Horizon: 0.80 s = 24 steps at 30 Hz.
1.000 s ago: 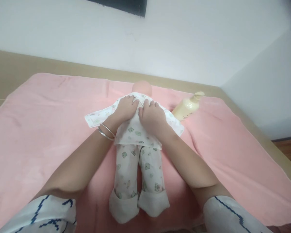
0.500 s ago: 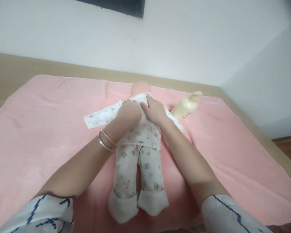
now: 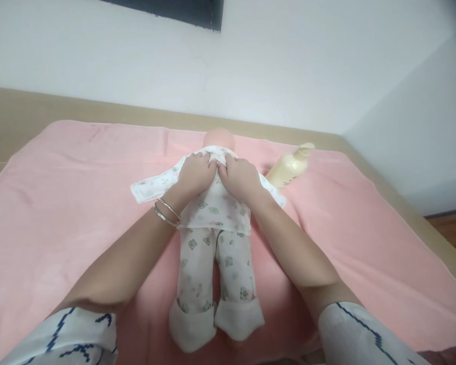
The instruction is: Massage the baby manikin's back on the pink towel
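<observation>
A baby doll in a white patterned shirt (image 3: 215,210) and matching trousers (image 3: 197,263) lies stretched out with its head (image 3: 219,138) away from me; no face shows. On the upper part of the shirt, my left hand (image 3: 197,172) and my right hand (image 3: 241,177) sit side by side, thumbs close together at the middle. The fingers of both are curled against the cloth just below the collar, and their tips are partly hidden. The left sleeve (image 3: 154,185) spreads out flat, while my right forearm covers part of the other sleeve.
Beneath the doll is a pink blanket (image 3: 79,203) on a wooden surface (image 3: 30,101) that borders the wall. A cream pump bottle (image 3: 291,167) lies tilted to the right of the doll. A dark panel (image 3: 197,12) is on the wall above.
My left hand has turned from a fist to a flatter curl on the shirt and shifted slightly left. My right hand has moved slightly lower. The doll and bottle stay put.
</observation>
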{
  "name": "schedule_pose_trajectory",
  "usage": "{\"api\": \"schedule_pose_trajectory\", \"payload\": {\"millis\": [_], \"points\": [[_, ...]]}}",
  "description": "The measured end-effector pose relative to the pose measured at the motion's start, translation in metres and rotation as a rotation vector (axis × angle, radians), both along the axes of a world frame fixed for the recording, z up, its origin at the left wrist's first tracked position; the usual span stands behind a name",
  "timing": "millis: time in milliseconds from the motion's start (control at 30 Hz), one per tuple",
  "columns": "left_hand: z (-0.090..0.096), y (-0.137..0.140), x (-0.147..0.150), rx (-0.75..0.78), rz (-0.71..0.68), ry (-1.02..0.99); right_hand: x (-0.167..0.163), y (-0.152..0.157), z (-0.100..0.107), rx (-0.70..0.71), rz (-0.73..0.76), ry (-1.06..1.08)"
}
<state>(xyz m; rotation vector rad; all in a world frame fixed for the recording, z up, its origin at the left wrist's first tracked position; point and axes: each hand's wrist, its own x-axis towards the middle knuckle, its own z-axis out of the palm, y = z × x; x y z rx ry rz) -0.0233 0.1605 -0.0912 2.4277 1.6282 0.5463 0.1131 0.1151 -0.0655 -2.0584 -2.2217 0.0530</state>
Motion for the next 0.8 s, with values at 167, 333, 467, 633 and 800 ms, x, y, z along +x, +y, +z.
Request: {"api": "schedule_pose_trajectory", "payload": {"millis": [167, 333, 467, 633, 800], "points": [[-0.007, 0.003, 0.002, -0.020, 0.086, -0.092, -0.007, -0.013, 0.006, -0.019, 0.030, -0.083], [-0.009, 0.001, 0.004, -0.005, 0.140, -0.140, -0.004, -0.012, 0.010, -0.046, 0.051, -0.015], [-0.012, 0.002, 0.003, -0.001, 0.137, -0.151, 0.005, 0.002, 0.003, -0.039, 0.068, 0.097], [-0.015, 0.003, 0.003, -0.019, 0.144, -0.195, 0.014, 0.015, -0.010, -0.068, 0.045, 0.190], [-0.016, 0.003, 0.002, -0.037, 0.145, -0.224, 0.014, 0.018, -0.017, -0.027, 0.027, 0.204]]}}
